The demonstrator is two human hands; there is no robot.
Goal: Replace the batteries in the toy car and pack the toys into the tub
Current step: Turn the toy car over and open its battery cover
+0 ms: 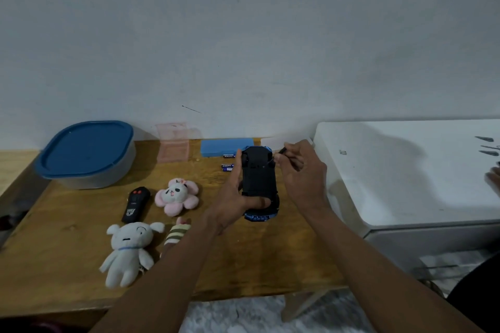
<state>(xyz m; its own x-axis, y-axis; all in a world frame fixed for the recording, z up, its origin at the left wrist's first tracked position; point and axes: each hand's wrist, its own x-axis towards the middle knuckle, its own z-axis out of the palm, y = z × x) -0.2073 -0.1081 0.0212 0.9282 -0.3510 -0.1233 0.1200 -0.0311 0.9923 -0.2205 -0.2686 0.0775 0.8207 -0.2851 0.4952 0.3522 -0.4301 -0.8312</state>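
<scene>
My left hand (238, 199) holds a blue toy car (259, 178) upside down above the wooden table (67, 238), its black underside facing me. In my right hand (300, 170) is a small dark screwdriver (278, 153) whose tip touches the car's underside near its far end. Two batteries (227, 166) lie on the table just behind the car. The grey tub with a blue lid (86, 153) stands shut at the back left. A black remote (136, 204), a pink flower plush (177, 196), a white bear plush (128, 250) and a striped plush (178, 234) lie in front.
A blue box (226, 146) and a clear pink container (173, 143) sit against the wall. A white appliance (405, 170) stands to the right, with small tools (487, 146) on top and another person's hand (493, 180) at its edge.
</scene>
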